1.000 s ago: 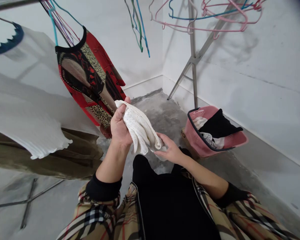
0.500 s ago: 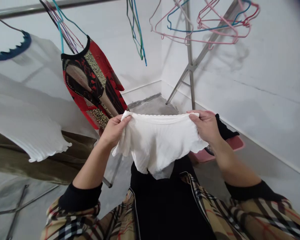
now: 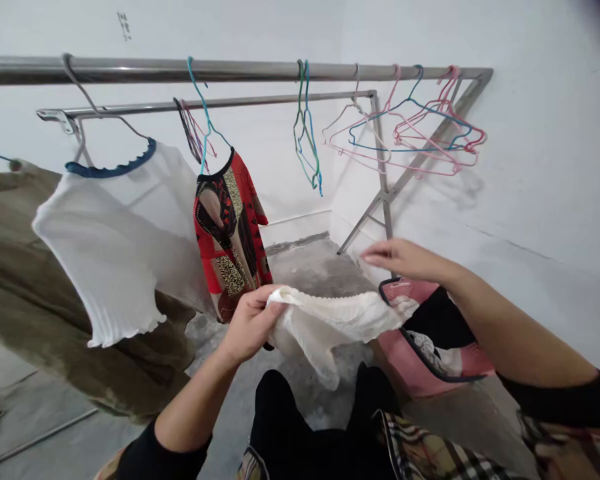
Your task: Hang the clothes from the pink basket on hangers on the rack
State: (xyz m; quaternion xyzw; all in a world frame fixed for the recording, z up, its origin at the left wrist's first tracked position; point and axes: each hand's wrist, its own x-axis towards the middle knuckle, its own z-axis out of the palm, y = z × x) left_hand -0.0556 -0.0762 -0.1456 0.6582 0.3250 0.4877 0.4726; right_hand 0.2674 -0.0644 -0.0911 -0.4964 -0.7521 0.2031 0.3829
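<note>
Released since half a second ago, the right hand (image 3: 403, 259) is reaching open and empty toward the pink wire hangers (image 3: 420, 143); the left hand (image 3: 250, 323) alone is pinching the unhung white ribbed cloth garment (image 3: 335, 320) above the pink plastic laundry basket (image 3: 450, 363).

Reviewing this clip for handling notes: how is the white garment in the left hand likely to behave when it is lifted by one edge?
The white garment is probably floppy: held only by the left hand, it sags and folds below the grip. It seems light, since a few fingers pinching one edge carry it. The right hand is open and off it, so the free end would likely swing.
</note>
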